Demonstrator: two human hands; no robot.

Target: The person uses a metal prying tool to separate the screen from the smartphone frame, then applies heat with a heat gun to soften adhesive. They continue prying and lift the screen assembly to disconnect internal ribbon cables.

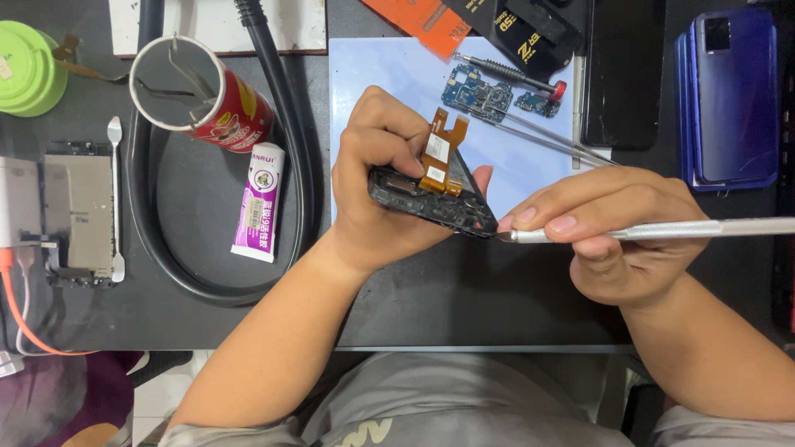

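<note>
My left hand (377,178) grips a black phone frame (431,203), tilted on edge above the dark table, with an orange flex cable (440,153) sticking up from it. My right hand (609,228) holds a slim silver metal tool (662,230) like a pen; its tip touches the frame's lower right corner. A blue circuit board (480,93) and a smaller board piece (536,103) lie on the pale blue mat (373,70) behind the hands.
Tweezers (546,136) and a red-capped screwdriver (509,73) rest on the mat. A black phone screen (623,74) and blue phone back covers (733,95) lie right. A red can (207,95), glue tube (258,203), black hose (290,108), green lid (29,66) and grey device (79,211) sit left.
</note>
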